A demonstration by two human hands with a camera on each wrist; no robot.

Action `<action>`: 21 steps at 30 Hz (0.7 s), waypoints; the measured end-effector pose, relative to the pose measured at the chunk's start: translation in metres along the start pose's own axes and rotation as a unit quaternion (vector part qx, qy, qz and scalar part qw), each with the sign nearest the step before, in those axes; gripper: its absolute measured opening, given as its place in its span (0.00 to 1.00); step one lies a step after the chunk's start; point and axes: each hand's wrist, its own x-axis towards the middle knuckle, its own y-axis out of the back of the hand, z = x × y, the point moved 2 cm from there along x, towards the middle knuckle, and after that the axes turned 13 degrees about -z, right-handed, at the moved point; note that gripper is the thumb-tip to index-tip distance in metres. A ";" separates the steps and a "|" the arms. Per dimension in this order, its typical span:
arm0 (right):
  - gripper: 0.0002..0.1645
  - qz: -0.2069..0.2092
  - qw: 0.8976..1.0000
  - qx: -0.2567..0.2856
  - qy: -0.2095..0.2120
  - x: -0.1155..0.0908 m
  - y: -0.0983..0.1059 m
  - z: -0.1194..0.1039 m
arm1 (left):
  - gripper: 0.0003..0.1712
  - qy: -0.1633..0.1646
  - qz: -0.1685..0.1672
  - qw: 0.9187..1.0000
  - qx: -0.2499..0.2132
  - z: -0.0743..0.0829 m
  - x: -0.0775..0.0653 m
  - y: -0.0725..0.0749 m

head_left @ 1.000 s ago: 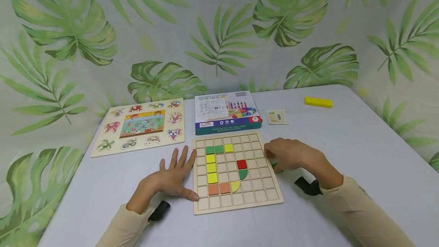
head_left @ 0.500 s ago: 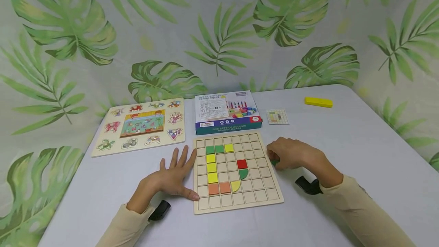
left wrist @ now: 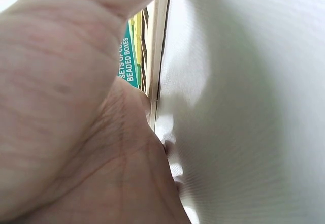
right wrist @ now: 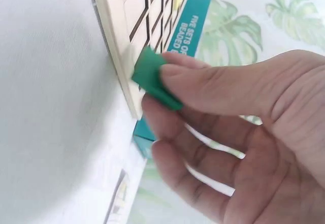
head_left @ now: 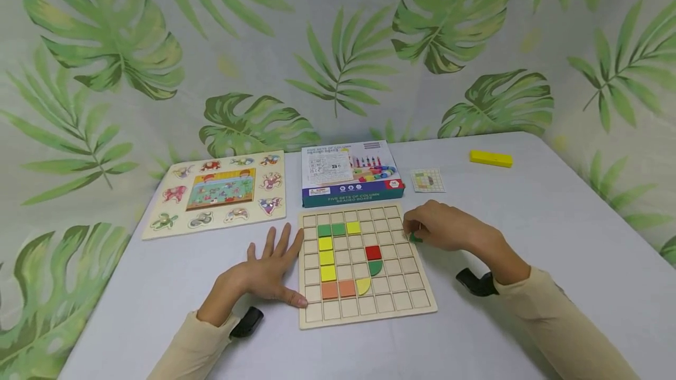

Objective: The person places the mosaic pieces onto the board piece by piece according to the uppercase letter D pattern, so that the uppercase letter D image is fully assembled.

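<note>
A wooden grid board (head_left: 409, 299) lies flat on the table. In its cells sit two green squares (head_left: 331, 230), several yellow squares (head_left: 326, 257), two orange squares (head_left: 338, 289), a red square (head_left: 372, 253), a green quarter-round tile (head_left: 375, 267) and a pale yellow one (head_left: 362, 286). With fingers spread, my left hand (head_left: 266, 274) steadies the board's left edge, thumb at its lower corner. Just over the right edge, my right hand (head_left: 449, 227) pinches a green tile (right wrist: 152, 79) between thumb and fingers; its full outline is partly covered.
Behind the board stands a flat beaded-boxes carton (head_left: 351, 199). A small pattern card (head_left: 428, 180) lies to its right, and a yellow bar (head_left: 490, 158) farther off. An animal puzzle board (head_left: 174, 216) occupies the back left. A leaf-print cloth (head_left: 343, 75) hangs behind.
My right hand, holding the green tile, has moved slightly up and left to the board's right edge. My left hand keeps its place.
</note>
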 end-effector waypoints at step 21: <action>0.13 0.016 0.993 0.018 0.114 0.052 0.007 -0.024 | 0.80 0.003 -0.001 1.000 0.001 -0.004 0.002 0.000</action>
